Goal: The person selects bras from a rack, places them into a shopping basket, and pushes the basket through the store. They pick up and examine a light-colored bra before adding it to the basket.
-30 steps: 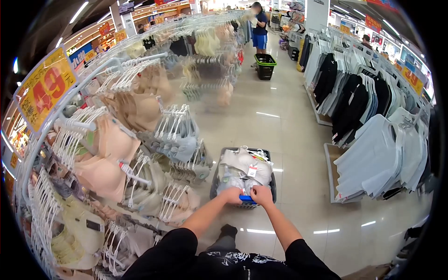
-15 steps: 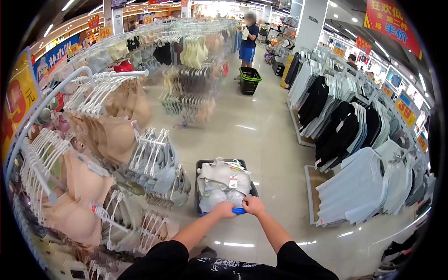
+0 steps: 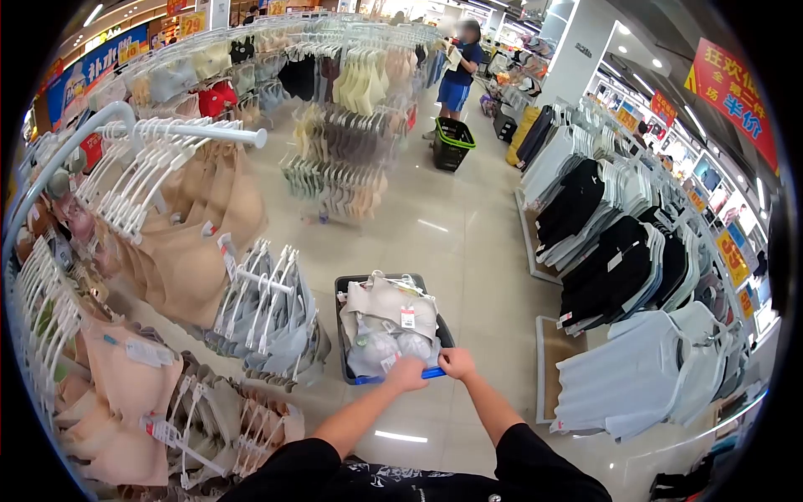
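Observation:
In front of me is a dark shopping basket (image 3: 341, 293) with a blue handle (image 3: 433, 372). Both my left hand (image 3: 407, 374) and my right hand (image 3: 457, 362) are closed around that handle, a short distance apart. Inside the basket lie beige bras (image 3: 381, 305) on white hangers, with a white and red price tag (image 3: 408, 317). Nearer my left hand are pale grey bras (image 3: 376, 347) with another tag. Whether the basket rests on the floor or rolls on wheels is hidden.
Racks of beige bras (image 3: 184, 259) and grey bras (image 3: 272, 326) stand close on my left. Along the right, racks hold light blue shirts (image 3: 615, 360) and black tops (image 3: 611, 268). Ahead, a person (image 3: 460, 71) stands behind a black and green basket (image 3: 452, 144) on the tiled floor (image 3: 418, 234).
The racks and the person ahead appear slightly nearer, and the view has tilted a little. My basket sits slightly further left in view. Both hands keep their grip on the handle.

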Demonstrator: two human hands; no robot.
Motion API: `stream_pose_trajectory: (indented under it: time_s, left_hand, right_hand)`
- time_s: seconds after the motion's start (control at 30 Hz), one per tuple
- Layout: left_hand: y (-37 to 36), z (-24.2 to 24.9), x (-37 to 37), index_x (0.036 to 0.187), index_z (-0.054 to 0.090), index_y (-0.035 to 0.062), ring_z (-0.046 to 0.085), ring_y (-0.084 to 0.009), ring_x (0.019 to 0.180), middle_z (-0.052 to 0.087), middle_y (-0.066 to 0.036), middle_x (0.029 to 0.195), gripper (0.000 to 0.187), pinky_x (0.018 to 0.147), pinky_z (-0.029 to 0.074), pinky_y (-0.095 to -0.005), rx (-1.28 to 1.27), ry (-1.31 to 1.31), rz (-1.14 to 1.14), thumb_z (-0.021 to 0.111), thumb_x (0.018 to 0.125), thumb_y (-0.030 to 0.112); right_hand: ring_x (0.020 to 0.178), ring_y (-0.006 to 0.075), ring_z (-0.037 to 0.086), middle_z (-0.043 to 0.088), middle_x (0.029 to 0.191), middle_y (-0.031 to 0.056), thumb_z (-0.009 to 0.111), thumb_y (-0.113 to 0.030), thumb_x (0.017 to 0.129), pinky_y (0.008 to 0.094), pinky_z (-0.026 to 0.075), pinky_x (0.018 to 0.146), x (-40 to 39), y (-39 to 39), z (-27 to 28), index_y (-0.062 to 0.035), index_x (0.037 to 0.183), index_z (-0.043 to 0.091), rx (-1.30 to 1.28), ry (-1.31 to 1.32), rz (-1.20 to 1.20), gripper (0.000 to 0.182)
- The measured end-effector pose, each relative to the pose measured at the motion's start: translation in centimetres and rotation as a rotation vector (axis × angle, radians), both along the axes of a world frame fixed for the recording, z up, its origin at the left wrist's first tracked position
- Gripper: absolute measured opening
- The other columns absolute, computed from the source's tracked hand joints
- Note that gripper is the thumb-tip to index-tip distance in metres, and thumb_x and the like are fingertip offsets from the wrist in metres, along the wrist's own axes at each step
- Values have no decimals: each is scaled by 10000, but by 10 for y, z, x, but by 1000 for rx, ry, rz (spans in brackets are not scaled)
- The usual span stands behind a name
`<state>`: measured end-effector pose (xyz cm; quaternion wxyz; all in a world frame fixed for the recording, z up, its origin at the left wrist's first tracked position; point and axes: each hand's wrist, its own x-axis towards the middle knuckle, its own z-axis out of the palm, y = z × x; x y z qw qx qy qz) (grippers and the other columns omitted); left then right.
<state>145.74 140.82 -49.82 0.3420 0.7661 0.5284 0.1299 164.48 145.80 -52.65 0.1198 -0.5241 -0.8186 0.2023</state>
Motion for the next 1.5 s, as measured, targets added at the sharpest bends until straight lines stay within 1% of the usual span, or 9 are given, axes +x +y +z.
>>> stream_pose_trajectory:
  time_s: [0.1, 0.47, 0.8, 0.9, 1.03, 1.23, 1.33, 1.43, 1.5]
  left_hand:
    - [30, -6, -7, 764, 651, 82, 597, -296, 767, 619, -137, 768, 247, 692, 476, -392, 6, 14, 14, 621, 597, 262]
    - [111, -16, -12, 734, 625, 48, 594, -330, 720, 607, -167, 723, 236, 668, 480, -416, 58, -61, 153, 590, 585, 228]
    - [223, -17, -37, 821, 626, 71, 598, -321, 792, 628, -132, 813, 268, 683, 480, -423, -20, 107, 311, 588, 636, 261]
    - [260, -41, -55, 822, 621, 59, 619, -279, 690, 633, -122, 747, 283, 620, 489, -395, -39, 168, 407, 588, 659, 288]
    - [302, -1, -79, 809, 601, 17, 549, -156, 444, 582, -83, 586, 273, 463, 468, -290, -288, -11, 442, 613, 681, 258]
    - [354, -6, -115, 890, 589, 14, 558, -146, 465, 582, -68, 590, 264, 443, 465, -285, -550, -180, 626, 615, 710, 206]
    - [374, 1, -131, 903, 589, 12, 563, -147, 470, 585, -70, 592, 275, 445, 467, -284, -507, -145, 644, 619, 712, 207]
    - [401, -18, -157, 810, 614, 17, 566, -146, 468, 594, -63, 586, 246, 456, 470, -280, -463, -112, 644, 603, 714, 243]
    - [413, -25, -173, 771, 622, 24, 571, -148, 470, 597, -60, 582, 239, 463, 473, -281, -460, -100, 666, 589, 708, 252]
  right_hand:
    - [617, 344, 565, 581, 627, 142, 501, -301, 695, 444, 449, 555, -4, 35, -8, -91, 670, 612, -45, -24, 2, 239]
    - [562, 351, 535, 560, 604, 143, 495, -253, 670, 426, 426, 512, -21, 140, -14, -79, 645, 573, 0, 70, 98, 191]
    - [605, 308, 576, 599, 638, 93, 507, -301, 660, 406, 457, 525, -66, 280, -24, -128, 682, 625, 61, 62, 284, 211]
    - [647, 304, 600, 620, 665, 97, 511, -322, 688, 410, 481, 590, -92, 321, -26, -144, 727, 638, 19, 39, 321, 222]
    - [618, 309, 583, 600, 640, 111, 506, -302, 689, 411, 463, 553, -128, 372, -32, -129, 683, 622, 61, 139, 393, 208]
    - [611, 321, 573, 589, 632, 130, 496, -299, 702, 422, 447, 546, -179, 430, -39, -109, 664, 610, 97, 201, 460, 225]
    - [615, 322, 573, 589, 635, 131, 498, -301, 699, 420, 449, 553, -200, 454, -29, -107, 656, 605, 77, 210, 487, 225]
    - [658, 317, 599, 616, 677, 132, 509, -305, 698, 417, 476, 633, -224, 485, -23, -107, 709, 639, 28, 138, 561, 238]
    - [641, 325, 581, 600, 657, 127, 504, -296, 694, 416, 464, 593, -242, 506, -26, -101, 671, 611, 65, 210, 572, 223]
